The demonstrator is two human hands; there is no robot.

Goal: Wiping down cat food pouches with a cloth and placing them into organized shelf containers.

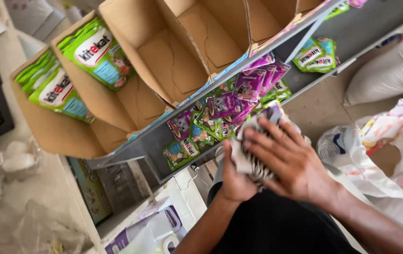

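My left hand (235,178) and my right hand (290,160) together clasp a stack of pet-food pouches (258,124) with striped grey and purple print, held just in front of a grey metal shelf (154,143). The left hand grips the stack from below, and the right hand lies flat over its top. On the shelf right behind the stack lies a loose heap of purple pouches (251,82) and green pouches (182,150).
Open cardboard display boxes (173,51) stand on the shelf above, two holding green pouches (95,51). More green pouches (316,55) lie further along the shelf. White plastic bags (389,160) and a white sack (394,70) sit on the floor at right.
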